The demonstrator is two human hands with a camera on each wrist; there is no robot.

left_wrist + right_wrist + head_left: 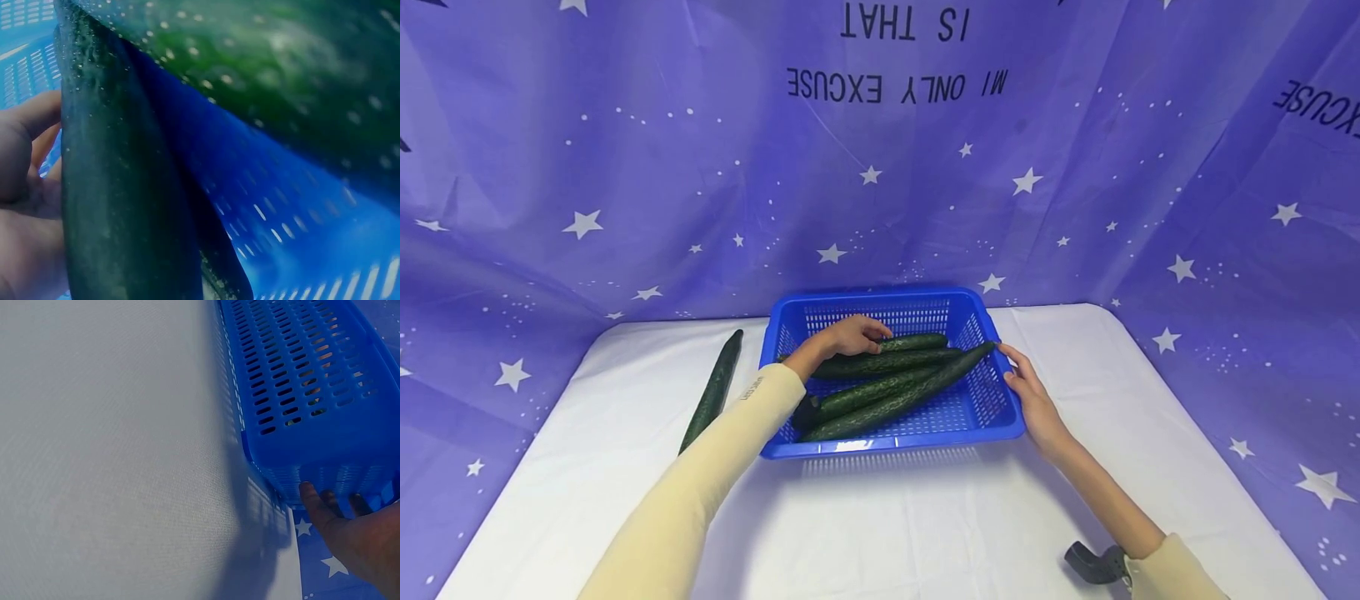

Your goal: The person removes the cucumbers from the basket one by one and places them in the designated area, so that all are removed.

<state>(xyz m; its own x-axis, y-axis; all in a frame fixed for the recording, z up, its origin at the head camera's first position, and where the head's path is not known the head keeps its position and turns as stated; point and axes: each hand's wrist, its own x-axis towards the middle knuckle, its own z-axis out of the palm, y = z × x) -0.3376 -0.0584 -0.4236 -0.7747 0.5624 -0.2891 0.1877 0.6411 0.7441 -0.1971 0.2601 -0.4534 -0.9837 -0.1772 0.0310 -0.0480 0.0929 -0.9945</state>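
Note:
My left hand (852, 336) reaches into a blue plastic basket (891, 446) and grips the cucumber (917, 342) nearest its back wall. Fingers lie on the far side, thumb on the near side; the cucumber's left part is hidden under the hand. Close in front lie more dark green cucumbers (898, 400), one leaning with its tip on the right rim. In the left wrist view a large cucumber (119, 181) covers most of the hand (28, 206). My right hand (1036, 404) touches the basket's right end, its fingertips against the outer wall in the right wrist view.
A single cucumber (713, 392) lies left of the basket on the white-covered table (925, 533). A black curved object (1093, 564) shows beside the right sleeve. Purple star-printed cloth (880, 208) hangs close behind the basket and along both sides.

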